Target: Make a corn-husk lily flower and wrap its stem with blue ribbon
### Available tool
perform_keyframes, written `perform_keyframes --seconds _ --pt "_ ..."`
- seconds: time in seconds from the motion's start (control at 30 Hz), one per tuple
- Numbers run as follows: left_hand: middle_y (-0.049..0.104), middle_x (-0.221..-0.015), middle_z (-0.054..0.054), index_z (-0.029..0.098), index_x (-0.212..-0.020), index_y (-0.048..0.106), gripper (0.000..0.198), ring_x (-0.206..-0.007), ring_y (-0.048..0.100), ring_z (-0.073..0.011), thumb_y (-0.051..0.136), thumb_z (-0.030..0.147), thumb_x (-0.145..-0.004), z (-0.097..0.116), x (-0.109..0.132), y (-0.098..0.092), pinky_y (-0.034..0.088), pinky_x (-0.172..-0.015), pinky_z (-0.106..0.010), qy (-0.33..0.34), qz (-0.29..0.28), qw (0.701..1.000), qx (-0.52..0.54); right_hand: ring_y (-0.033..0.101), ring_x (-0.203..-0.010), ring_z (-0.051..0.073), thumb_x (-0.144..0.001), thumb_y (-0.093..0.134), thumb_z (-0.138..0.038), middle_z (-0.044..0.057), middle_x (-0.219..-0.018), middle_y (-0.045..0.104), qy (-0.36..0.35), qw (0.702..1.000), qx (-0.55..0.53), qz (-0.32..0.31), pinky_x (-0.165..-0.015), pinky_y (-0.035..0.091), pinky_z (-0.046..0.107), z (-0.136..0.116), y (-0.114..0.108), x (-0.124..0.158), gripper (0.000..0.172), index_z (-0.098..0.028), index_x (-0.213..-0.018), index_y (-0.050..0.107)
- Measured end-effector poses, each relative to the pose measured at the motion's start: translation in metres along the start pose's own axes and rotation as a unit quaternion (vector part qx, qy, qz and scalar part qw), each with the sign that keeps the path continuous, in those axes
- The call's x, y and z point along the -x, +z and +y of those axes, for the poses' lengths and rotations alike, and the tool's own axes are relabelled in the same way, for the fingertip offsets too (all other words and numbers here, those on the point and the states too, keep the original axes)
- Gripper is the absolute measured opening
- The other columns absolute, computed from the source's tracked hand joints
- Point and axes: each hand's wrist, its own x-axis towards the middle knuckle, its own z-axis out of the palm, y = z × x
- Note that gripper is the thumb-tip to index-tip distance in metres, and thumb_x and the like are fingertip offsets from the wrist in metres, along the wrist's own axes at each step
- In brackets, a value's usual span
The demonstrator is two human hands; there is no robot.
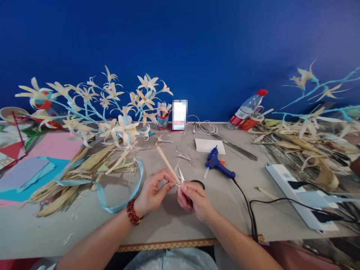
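My left hand (154, 190) pinches the lower end of a narrow pale strip (168, 164), which looks like dried husk, between thumb and forefinger. The strip slants up and away to the left. My right hand (194, 198) is closed close beside it, thumb pressed over the curled fingers, its tips meeting the strip's lower end. Scissors (180, 174) show at that hand, blade pointing away from me and a black handle loop behind the knuckles. The fingers hide much of them, though they appear to be held.
A blue glue gun (218, 163) lies to the right, its cord running toward a white power strip (292, 198). Husk flowers on blue stems (97, 107), dried husks (70, 180) and blue ribbon (112, 208) fill the left. A bottle (244, 110) leans against a red cup (251, 122) at the back.
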Motion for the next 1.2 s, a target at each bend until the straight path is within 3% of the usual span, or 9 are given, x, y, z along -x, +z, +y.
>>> perform_keyframes --seconds 0.17,0.3,0.37,0.5,0.63,1.03,1.1,1.2 --pt "0.062 -0.078 -0.002 0.017 -0.081 0.060 0.007 -0.074 0.058 -0.0143 0.057 0.019 -0.087 -0.007 -0.002 -0.002 0.045 -0.070 -0.026 -0.021 -0.004 0.999 0.025 0.023 -0.032 0.005 -0.084 0.057 -0.049 -0.007 -0.040 0.036 0.025 0.997 -0.069 -0.012 -0.031 0.010 0.019 -0.003 0.001 -0.001 0.046 -0.016 -0.053 0.048" --pt "0.063 -0.104 -0.009 0.018 -0.098 0.062 0.013 -0.099 0.059 -0.0218 0.058 0.022 -0.087 0.001 -0.004 -0.005 0.045 -0.088 -0.035 0.003 -0.048 0.997 0.062 0.025 -0.033 0.004 -0.085 0.057 -0.049 -0.006 -0.041 0.039 0.015 0.999 -0.031 -0.001 -0.032 0.013 0.019 -0.002 -0.003 -0.001 0.046 -0.015 -0.054 0.049" --pt "0.060 -0.111 -0.011 0.018 -0.101 0.062 0.016 -0.105 0.056 -0.0233 0.060 0.022 -0.085 0.006 -0.004 -0.004 0.043 -0.092 -0.038 0.025 -0.044 0.997 0.056 0.027 -0.035 0.005 -0.085 0.057 -0.050 -0.005 -0.043 0.040 0.006 1.000 0.004 0.013 -0.034 0.015 0.019 -0.001 -0.004 -0.001 0.046 -0.015 -0.055 0.050" --pt "0.062 -0.095 -0.007 0.019 -0.088 0.064 0.005 -0.097 0.058 -0.0205 0.060 0.017 -0.085 0.009 -0.003 0.000 0.044 -0.090 -0.036 0.039 -0.014 0.999 0.028 0.030 -0.037 0.005 -0.085 0.057 -0.050 -0.004 -0.043 0.041 0.001 0.999 0.041 0.018 -0.035 0.016 0.019 0.001 -0.002 0.000 0.047 -0.015 -0.054 0.051" --pt "0.064 -0.086 -0.005 0.019 -0.084 0.063 0.003 -0.090 0.059 -0.0197 0.060 0.018 -0.085 0.005 -0.004 0.001 0.044 -0.092 -0.039 0.054 -0.026 0.997 0.051 0.027 -0.033 0.005 -0.085 0.057 -0.050 -0.006 -0.040 0.039 0.022 0.999 -0.027 -0.008 -0.033 0.013 0.019 -0.001 0.002 0.001 0.048 -0.015 -0.053 0.049" --pt "0.063 -0.082 -0.006 0.017 -0.081 0.065 0.008 -0.087 0.059 -0.0201 0.061 0.024 -0.085 -0.003 -0.008 -0.004 0.045 -0.088 -0.038 0.012 -0.044 0.996 0.082 0.017 -0.028 0.004 -0.086 0.054 -0.047 -0.009 -0.034 0.033 0.110 0.979 -0.145 -0.087 -0.029 0.013 0.017 -0.005 -0.002 -0.001 0.045 -0.017 -0.053 0.047" --pt "0.063 -0.084 -0.006 0.017 -0.081 0.064 0.009 -0.090 0.059 -0.0209 0.061 0.025 -0.085 -0.003 -0.007 -0.004 0.045 -0.087 -0.037 0.002 -0.041 0.996 0.084 0.017 -0.029 0.005 -0.087 0.051 -0.049 -0.009 -0.035 0.032 0.099 0.985 -0.113 -0.082 -0.030 0.012 0.018 -0.005 -0.003 -0.001 0.046 -0.018 -0.053 0.045" --pt "0.062 -0.095 -0.008 0.018 -0.088 0.064 0.009 -0.095 0.057 -0.0219 0.061 0.025 -0.085 0.000 -0.006 -0.005 0.045 -0.087 -0.037 0.010 -0.042 0.995 0.087 0.026 -0.036 0.006 -0.088 0.051 -0.052 -0.007 -0.042 0.036 0.019 0.998 0.050 -0.031 -0.035 0.017 0.020 -0.005 -0.005 0.001 0.048 -0.017 -0.055 0.048"
